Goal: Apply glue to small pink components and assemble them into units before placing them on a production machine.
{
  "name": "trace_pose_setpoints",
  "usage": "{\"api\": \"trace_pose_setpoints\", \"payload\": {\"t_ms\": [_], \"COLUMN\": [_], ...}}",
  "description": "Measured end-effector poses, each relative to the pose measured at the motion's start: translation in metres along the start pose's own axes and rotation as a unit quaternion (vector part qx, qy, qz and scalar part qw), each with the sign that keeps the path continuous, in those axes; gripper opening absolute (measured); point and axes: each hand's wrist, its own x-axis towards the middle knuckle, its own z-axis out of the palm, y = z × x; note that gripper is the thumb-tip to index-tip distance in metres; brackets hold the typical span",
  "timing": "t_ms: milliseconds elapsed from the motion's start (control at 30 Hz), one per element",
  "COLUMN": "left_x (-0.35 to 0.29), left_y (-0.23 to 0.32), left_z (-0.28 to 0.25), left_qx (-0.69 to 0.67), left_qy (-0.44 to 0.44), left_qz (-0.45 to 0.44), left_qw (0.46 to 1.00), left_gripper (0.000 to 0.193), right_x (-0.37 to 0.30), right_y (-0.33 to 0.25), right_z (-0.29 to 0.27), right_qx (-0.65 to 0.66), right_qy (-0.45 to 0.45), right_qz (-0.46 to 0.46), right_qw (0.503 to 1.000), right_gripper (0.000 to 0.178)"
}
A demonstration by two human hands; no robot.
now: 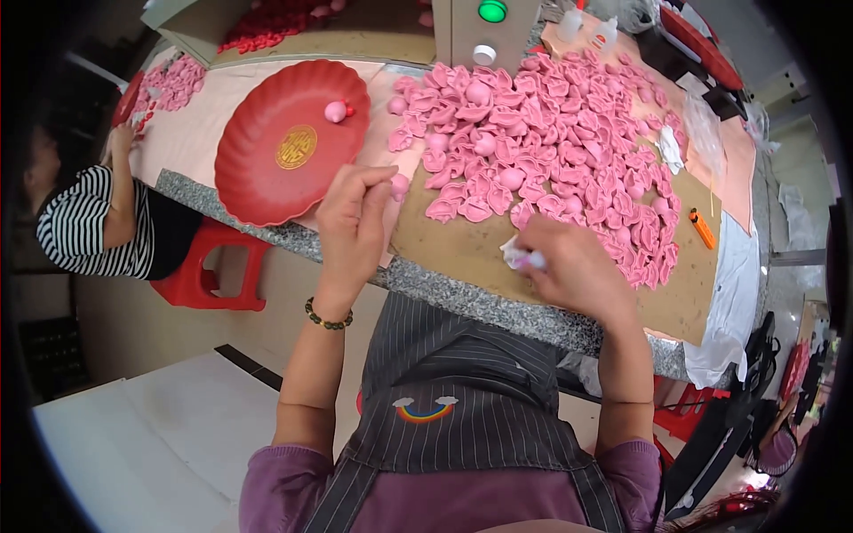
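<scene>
My left hand [354,226] is raised over the table's front edge, thumb and forefinger pinched together; anything between them is too small or hidden to make out. Just beyond its fingertips is a round pink ball [400,185]. My right hand [573,268] is closed around a small white, crumpled-looking thing [515,255], mostly covered by the fingers. Ahead of it spreads a large heap of pink, curled petal-like pieces [542,133], with several pink balls among them. A red scalloped plate [253,178] with a gold emblem holds one pink ball [335,111] with a small red piece beside it.
An orange-handled cutter [702,228] lies right of the heap on the brown board [462,253]. Behind stands a grey machine housing [462,31] with a green button. White squeeze bottles [569,25] are at the back. At far left, another person [89,204] sits on a red stool [218,266].
</scene>
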Motion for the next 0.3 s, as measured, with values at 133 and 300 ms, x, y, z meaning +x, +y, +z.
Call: {"api": "trace_pose_setpoints", "payload": {"t_ms": [133,300], "left_x": [-0.005,0.0], "left_y": [-0.006,-0.013], "left_z": [0.001,0.002], "left_qx": [0.187,0.234], "left_qy": [-0.05,-0.126], "left_qz": [0.078,0.048], "left_qw": [0.978,0.963], "left_gripper": [0.022,0.029], "right_x": [-0.017,-0.035], "right_y": [-0.008,-0.005], "right_z": [0.001,-0.006], "right_qx": [-0.099,-0.143], "right_qy": [-0.038,-0.033], "right_qz": [0.011,0.109], "right_qw": [0.994,0.983], "right_gripper": [0.018,0.021]}}
